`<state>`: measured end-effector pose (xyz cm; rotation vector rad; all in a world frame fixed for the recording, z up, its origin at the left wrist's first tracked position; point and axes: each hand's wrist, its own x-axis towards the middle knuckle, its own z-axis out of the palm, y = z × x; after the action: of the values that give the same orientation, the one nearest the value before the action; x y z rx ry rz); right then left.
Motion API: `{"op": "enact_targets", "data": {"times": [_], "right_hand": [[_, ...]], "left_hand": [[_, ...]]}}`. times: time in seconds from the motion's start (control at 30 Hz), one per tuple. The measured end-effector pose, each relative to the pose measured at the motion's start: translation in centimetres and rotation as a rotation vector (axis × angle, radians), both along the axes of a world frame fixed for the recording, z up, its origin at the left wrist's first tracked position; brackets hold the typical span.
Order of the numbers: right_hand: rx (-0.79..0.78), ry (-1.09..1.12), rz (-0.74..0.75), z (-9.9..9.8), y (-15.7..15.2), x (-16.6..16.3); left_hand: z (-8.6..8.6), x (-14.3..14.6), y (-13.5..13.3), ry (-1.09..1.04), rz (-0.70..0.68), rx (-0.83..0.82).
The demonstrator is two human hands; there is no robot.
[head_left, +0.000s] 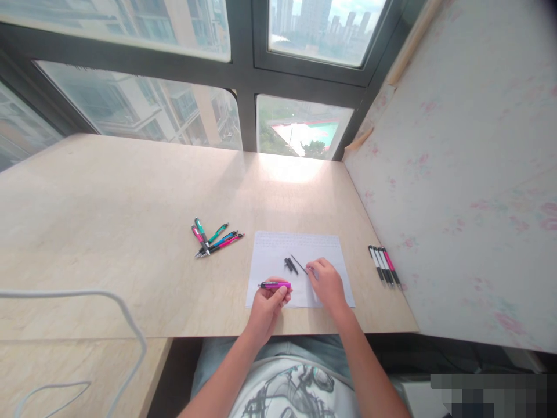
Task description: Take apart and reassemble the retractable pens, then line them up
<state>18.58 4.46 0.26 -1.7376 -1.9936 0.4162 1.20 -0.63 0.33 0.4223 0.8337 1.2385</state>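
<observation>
My left hand (268,305) is closed around a purple pen barrel (278,285) with a dark clip end that points left; its right end is at my thumb. Between the fingertips of my right hand (327,283) is the near end of a thin dark pen refill (298,263), which slants up and left over the paper. Small black pen parts (290,266) lie on the sheet of paper (270,255) between my hands. Faint lines of writing run along the sheet's top.
Several coloured pens (213,239) lie in a loose pile left of the paper. Several white pens (379,266) and a pink one (390,267) line up by the wallpapered wall (456,191). A white cable (78,294) curves over the table (122,232) at left. Windows (148,107) stand behind.
</observation>
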Motion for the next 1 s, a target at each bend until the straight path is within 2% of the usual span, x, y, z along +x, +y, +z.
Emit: {"op": "enact_targets", "data": {"times": [0.23,0.6,0.67,0.73,0.87,0.93,1.0], "right_hand": [[0.004,0.048,0.061,-0.1,0.1,0.0],[0.020,-0.003,0.087,0.3,0.7,0.0],[0.010,0.093,0.064,0.5,0.6,0.1],[-0.038,0.287,0.021,0.9,0.2,0.2],[-0.346,0.769,-0.052,2.1,-1.8,-0.5],[-0.469,0.898,-0.023,2.8,-2.9,-1.2],[-0.517,0.955,-0.002,3.4,-3.6,-1.8]], "left_hand": [[0.0,0.0,0.1,-0.010,-0.013,0.003],[0.2,0.0,0.3,-0.028,-0.014,-0.011],[0.2,-0.1,0.4,-0.042,-0.010,-0.017],[0.3,-0.1,0.4,-0.061,-0.013,-0.025],[0.4,-0.2,0.3,-0.079,-0.021,-0.008],[0.4,-0.2,0.2,-0.065,-0.027,0.018],[0.5,-0.2,0.1,-0.054,-0.039,0.037]]}}
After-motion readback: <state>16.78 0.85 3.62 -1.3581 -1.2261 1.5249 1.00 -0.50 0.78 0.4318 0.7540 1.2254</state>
